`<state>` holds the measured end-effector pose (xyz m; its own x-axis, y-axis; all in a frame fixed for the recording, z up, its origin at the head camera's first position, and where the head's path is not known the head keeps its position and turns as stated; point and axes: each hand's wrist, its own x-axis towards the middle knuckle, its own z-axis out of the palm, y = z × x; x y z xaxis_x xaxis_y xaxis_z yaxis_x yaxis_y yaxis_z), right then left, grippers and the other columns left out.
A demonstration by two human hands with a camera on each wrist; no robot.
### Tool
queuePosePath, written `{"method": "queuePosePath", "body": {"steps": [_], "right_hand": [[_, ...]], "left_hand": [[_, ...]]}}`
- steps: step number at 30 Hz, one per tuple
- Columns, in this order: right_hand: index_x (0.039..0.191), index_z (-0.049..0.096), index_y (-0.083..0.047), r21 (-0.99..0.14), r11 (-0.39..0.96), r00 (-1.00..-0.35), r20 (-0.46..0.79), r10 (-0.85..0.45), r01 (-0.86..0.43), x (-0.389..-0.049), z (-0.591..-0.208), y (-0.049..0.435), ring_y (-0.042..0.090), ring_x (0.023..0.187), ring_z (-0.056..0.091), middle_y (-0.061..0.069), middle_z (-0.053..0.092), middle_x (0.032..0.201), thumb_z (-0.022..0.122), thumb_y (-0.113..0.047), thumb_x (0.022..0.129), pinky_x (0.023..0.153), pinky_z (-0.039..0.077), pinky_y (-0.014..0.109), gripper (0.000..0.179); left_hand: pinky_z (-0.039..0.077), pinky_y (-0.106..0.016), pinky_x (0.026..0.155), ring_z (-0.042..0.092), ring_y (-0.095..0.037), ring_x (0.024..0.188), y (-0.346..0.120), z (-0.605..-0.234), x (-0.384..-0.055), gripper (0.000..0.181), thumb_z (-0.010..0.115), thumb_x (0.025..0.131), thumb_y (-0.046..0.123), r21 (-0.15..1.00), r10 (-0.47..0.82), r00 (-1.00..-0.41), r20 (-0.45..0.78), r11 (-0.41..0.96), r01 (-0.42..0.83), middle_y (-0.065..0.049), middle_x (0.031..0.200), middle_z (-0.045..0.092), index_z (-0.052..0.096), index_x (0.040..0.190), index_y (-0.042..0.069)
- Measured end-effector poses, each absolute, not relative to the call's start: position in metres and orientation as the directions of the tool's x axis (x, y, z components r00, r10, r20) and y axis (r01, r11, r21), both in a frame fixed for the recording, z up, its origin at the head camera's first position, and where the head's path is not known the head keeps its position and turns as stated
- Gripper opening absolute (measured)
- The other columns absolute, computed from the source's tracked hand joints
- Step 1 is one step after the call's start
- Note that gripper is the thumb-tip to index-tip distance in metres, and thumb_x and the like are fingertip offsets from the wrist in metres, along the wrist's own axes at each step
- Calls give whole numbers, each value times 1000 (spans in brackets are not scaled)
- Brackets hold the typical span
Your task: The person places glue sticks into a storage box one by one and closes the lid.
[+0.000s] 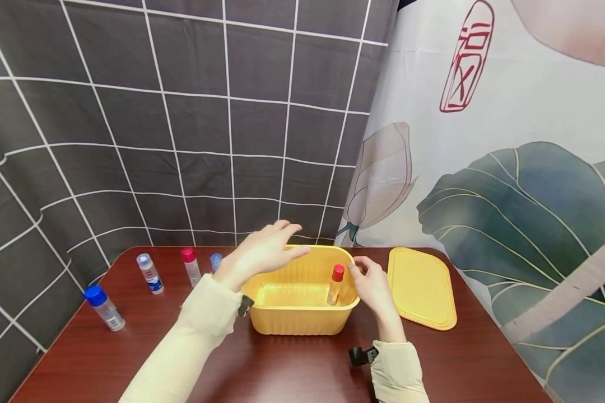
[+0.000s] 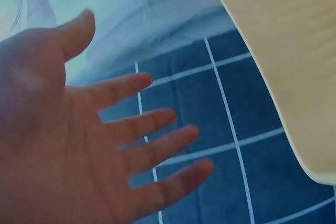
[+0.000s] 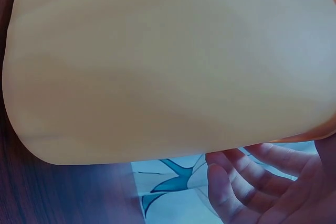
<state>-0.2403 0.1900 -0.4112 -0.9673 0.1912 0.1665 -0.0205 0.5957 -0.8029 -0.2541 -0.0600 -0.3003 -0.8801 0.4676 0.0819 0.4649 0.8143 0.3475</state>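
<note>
A yellow plastic bin (image 1: 302, 320) stands on the table in the head view. Inside it, toward the right end, a small clear bottle with a red cap (image 1: 338, 273) leans at a tilt. My left hand (image 1: 262, 249) hovers over the bin's left rear part, fingers stretched out; in the left wrist view that hand (image 2: 105, 140) has spread fingers and a bare palm. At the bin's right rim is my right hand (image 1: 373, 282), its fingers loosely bent. The right wrist view has this hand (image 3: 268, 187) with fingertips right at the edge of the bin's end wall (image 3: 157, 66).
A yellow lid (image 1: 423, 288) lies flat right of the bin. On the left stand a blue-capped bottle (image 1: 105, 308), a clear-capped bottle (image 1: 150, 273) and a pink-capped bottle (image 1: 191, 266). Another blue-capped bottle (image 1: 215, 261) is partly behind the left arm. Curtains hang behind the table (image 1: 292, 369).
</note>
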Motion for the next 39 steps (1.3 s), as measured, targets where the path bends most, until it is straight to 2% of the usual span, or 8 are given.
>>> {"method": "queuePosePath", "body": {"steps": [6,13,16,21,27,33,39], "right_hand": [[119,65,-3,-802,597,-969,164,185,-22,-240,-410,191,24,78,58,9,64,89,59,-21,98,67,48,32,28],[119,65,-3,-808,589,-968,163,191,-20,-240,-412,191,24,79,58,9,64,89,59,-21,98,67,48,31,28],[120,64,-3,-810,586,-969,159,191,-17,-240,-412,191,24,79,57,10,64,90,58,-22,99,67,48,31,29],[120,64,-4,-805,594,-967,162,195,-15,-240,-413,191,24,79,57,9,64,89,58,-23,98,67,47,31,29],[118,65,-4,-802,596,-968,167,188,-23,-240,-412,190,24,78,57,9,62,88,59,-21,98,66,48,31,27],[118,65,-4,-808,589,-967,170,188,-27,-240,-411,189,23,77,57,9,62,88,59,-21,98,65,48,30,27],[119,65,-3,-804,593,-966,177,189,-32,-239,-412,190,23,76,57,9,62,87,59,-20,98,64,48,30,28]], "left_hand": [[32,-58,105,39,-33,135,-94,-311,-247,65,42,97,60,434,361,-912,196,802,411,-11,148,42,47,146,17],[19,-65,108,28,-39,140,-132,-328,-245,70,36,98,62,558,248,-955,162,775,296,-15,153,35,40,150,16],[20,-65,108,28,-41,139,-145,-339,-246,71,36,98,61,564,204,-966,159,785,258,-18,152,34,38,150,12],[24,-66,105,29,-44,137,-159,-354,-244,76,38,97,63,569,154,-978,139,796,206,-23,150,34,37,149,8],[25,-71,100,30,-45,137,-169,-369,-241,80,44,93,65,606,98,-992,84,785,129,-23,152,31,35,151,10],[26,-76,96,39,-46,130,-174,-384,-242,71,57,94,51,604,69,-993,98,788,114,-23,147,38,38,148,9],[38,-71,88,50,-47,115,-174,-397,-244,62,64,93,37,607,16,-991,130,789,92,-24,138,46,42,145,10]]}}
